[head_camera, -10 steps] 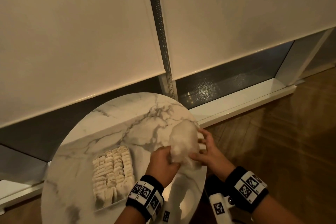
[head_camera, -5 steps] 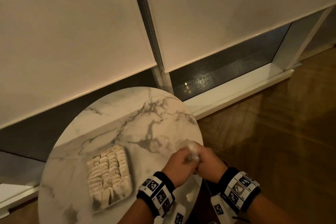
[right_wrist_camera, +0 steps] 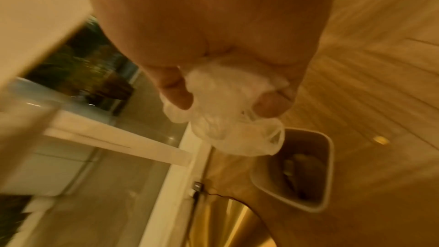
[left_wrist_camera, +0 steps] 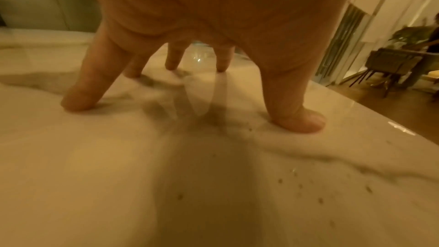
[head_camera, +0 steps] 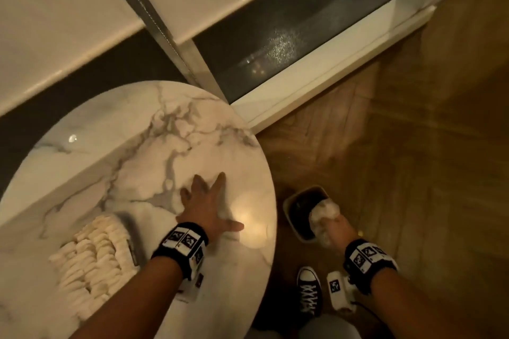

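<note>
My right hand (head_camera: pixel 332 224) grips a crumpled clear plastic wrap (head_camera: pixel 323 210) (right_wrist_camera: pixel 228 119), thumb and fingers curled round it, just above a small square bin (head_camera: pixel 305 212) (right_wrist_camera: pixel 299 172) on the wood floor right of the table. My left hand (head_camera: pixel 205 201) lies flat with fingers (left_wrist_camera: pixel 78 99) spread on the round marble table (head_camera: pixel 132 151), near its right edge. A tray of pale sliced pieces (head_camera: pixel 93 259) sits on the table, left of that wrist.
A window sill (head_camera: pixel 316 77) and lowered blinds run behind the table. My black sneaker (head_camera: pixel 309 294) stands on the floor by the table edge. A chair (left_wrist_camera: pixel 389 67) shows far right in the left wrist view.
Both hands were balling up the plastic wrap over the table. Now the right hand has carried it down over the bin, and the left hand has let go and spread flat on the marble.
</note>
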{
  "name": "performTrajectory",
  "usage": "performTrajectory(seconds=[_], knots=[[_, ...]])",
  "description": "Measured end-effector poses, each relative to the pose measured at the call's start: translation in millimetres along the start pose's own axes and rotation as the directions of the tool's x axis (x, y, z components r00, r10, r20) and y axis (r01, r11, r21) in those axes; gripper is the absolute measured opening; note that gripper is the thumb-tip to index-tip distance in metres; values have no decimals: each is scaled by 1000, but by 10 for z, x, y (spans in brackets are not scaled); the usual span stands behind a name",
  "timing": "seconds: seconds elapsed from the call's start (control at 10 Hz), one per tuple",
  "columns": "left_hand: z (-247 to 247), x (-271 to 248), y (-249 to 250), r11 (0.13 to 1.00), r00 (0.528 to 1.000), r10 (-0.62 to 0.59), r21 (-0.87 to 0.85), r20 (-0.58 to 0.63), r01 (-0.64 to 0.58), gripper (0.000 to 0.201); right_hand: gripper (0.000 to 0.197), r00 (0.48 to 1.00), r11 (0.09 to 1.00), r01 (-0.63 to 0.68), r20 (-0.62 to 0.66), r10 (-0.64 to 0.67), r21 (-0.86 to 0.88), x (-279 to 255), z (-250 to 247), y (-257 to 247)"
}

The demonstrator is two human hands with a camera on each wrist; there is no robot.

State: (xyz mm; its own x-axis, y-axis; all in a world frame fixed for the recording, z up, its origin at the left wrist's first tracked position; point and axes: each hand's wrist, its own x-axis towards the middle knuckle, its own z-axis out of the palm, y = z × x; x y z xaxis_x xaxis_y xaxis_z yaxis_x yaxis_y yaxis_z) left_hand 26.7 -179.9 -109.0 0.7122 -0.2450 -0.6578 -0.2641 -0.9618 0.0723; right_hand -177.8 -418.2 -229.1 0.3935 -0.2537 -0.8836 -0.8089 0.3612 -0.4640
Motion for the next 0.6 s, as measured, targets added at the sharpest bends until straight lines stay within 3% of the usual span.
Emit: performTrajectory(seconds=[0.1,0.2,0.3,0.4,0.5,0.6], knots=[[28,58,-5,1000,999,-2,4,-37,2,135,69,992,993,-120,44,120,-6,560,74,249],[-21,21,51,1000,997,15,-18,-72,-16,133,54,979,935,-196,-13,202,-295,1215,193,473],[-63,-44,80,999,992,52,4,-112,-52,134,52,972,866,-236,-89,219,-441,1724,265,531],[-24,-36,22,998,989,50,-18,-140,-53,134,49,982,798,-189,-102,159,-572,2171,309,589],[39,-14,-32,998,977,60,1,-204,-61,129,80,991,797,-127,-110,76,-591,2483,337,650],[72,7,-21,997,970,76,11,-230,-75,131,100,958,824,-272,-220,183,-497,2627,268,680]])
